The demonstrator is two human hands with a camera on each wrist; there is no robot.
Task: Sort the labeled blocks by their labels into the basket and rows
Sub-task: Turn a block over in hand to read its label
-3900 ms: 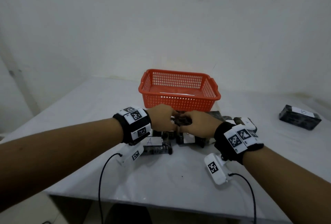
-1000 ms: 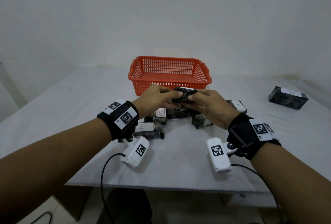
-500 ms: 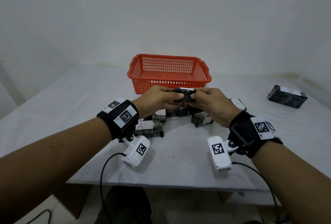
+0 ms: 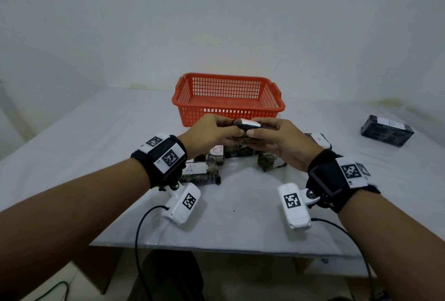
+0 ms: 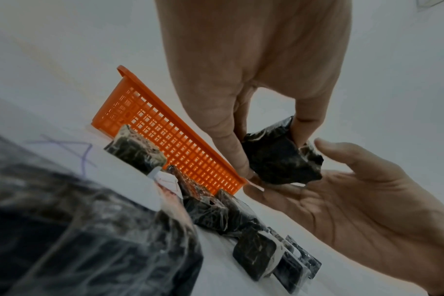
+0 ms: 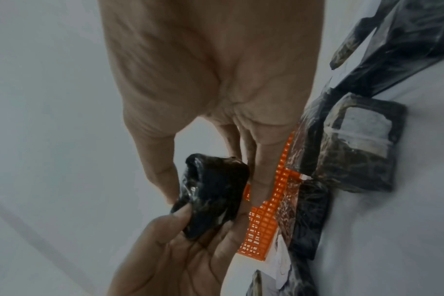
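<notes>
Both hands hold one small dark wrapped block (image 4: 245, 126) with a white label on top, in the air just in front of the orange basket (image 4: 228, 108). My left hand (image 4: 230, 132) pinches its left end and my right hand (image 4: 258, 132) its right end. In the left wrist view the block (image 5: 279, 158) sits between my left thumb and fingers, with the right fingers under it. In the right wrist view the block (image 6: 213, 192) is pinched the same way. The label's letter is unreadable. The basket looks empty.
Below the hands lies a pile of dark blocks, among them one marked A (image 4: 195, 173) and one marked D (image 4: 216, 150). Another A block (image 4: 319, 139) lies to the right. A B block (image 4: 387, 130) sits alone at the far right. The wall stands behind the basket.
Since 3.9 s ago both hands have risen from the pile with the small block. Over the last second they have stayed almost still in front of the basket.
</notes>
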